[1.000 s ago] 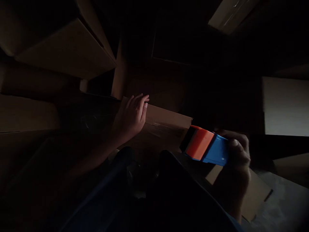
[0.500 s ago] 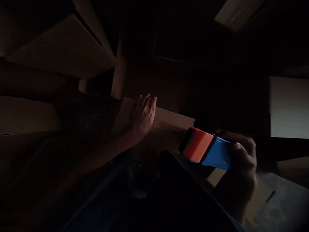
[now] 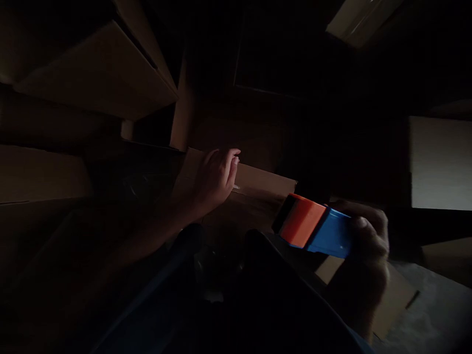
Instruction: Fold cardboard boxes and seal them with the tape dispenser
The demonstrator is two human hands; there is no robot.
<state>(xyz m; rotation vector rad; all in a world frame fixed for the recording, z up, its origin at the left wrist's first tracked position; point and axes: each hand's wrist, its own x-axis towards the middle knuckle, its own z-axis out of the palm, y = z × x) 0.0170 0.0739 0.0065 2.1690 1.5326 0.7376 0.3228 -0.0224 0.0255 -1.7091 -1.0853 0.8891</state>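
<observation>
The scene is very dark. My left hand (image 3: 214, 179) rests on the top of a brown cardboard box (image 3: 258, 187), its fingers together and curled a little over the taped seam. My right hand (image 3: 368, 246) is wrapped round the blue handle of an orange and blue tape dispenser (image 3: 313, 228). The dispenser's orange end sits at the right end of the box top, beside its edge. My dark-clothed legs fill the lower middle below the box.
Several more cardboard boxes surround me: a large one at the upper left (image 3: 99, 73), one at the left (image 3: 40, 172), a pale one at the right (image 3: 438, 162). A flat piece of cardboard (image 3: 394, 295) lies on the grey floor at the lower right.
My left hand slid a little to the right along the box top and its fingers curled. The dispenser in my right hand shifted slightly leftward.
</observation>
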